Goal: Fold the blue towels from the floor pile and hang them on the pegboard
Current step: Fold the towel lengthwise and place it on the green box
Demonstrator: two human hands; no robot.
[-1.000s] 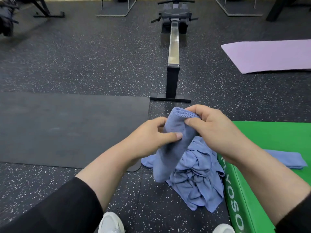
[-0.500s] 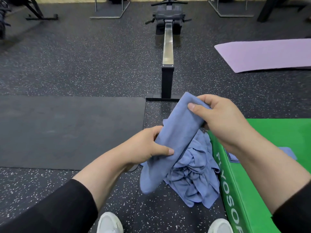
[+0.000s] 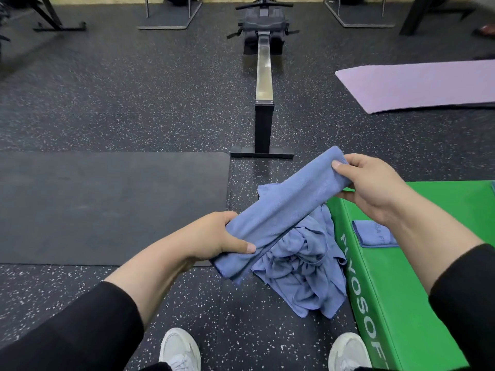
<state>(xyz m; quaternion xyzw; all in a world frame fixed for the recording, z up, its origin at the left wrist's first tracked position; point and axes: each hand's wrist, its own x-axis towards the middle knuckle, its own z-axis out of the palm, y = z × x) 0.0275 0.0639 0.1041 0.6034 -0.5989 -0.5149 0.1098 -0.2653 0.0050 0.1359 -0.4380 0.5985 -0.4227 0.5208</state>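
Head view: the left hand (image 3: 214, 238) and right hand (image 3: 371, 183) each grip one end of a folded towel (image 3: 281, 210), stretched taut above the floor pile (image 3: 308, 269), likely to straighten its fold before hanging.

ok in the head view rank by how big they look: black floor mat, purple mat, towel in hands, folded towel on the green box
1. black floor mat
2. purple mat, though it lies farther off
3. towel in hands, nearest the camera
4. folded towel on the green box
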